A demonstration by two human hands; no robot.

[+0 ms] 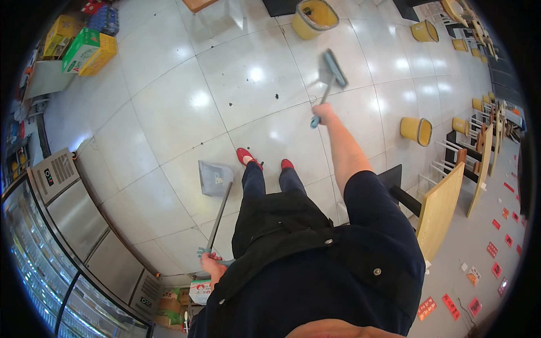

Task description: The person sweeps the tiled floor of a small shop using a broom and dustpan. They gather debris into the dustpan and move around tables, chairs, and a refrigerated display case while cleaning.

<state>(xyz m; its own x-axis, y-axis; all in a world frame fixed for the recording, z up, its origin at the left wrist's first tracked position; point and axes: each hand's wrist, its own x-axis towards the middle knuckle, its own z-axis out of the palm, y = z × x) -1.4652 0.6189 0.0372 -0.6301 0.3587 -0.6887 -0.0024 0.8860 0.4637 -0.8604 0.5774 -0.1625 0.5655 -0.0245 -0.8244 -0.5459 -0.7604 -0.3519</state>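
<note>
My right hand (323, 113) grips the handle of a grey-blue broom (334, 69), my arm stretched out ahead. The broom head looks blurred and is over the tiles near a yellow bin; whether it touches the floor I cannot tell. Low at my left side, my left hand (212, 265) is closed around the upper end of a long-handled dustpan (216, 179). Its grey pan lies beside my red shoes (249, 158). Several dark scraps (277, 96) are scattered on the white tiled floor (177, 101) between my feet and the broom.
Yellow bins (315, 21) stand ahead and to the right (416, 131). Wooden tables (441, 207) with stools line the right side. At left is a glass-fronted refrigerated cabinet (63, 270). Cartons (88, 53) are stacked at far left, and more boxes (200, 291) sit behind my left hand.
</note>
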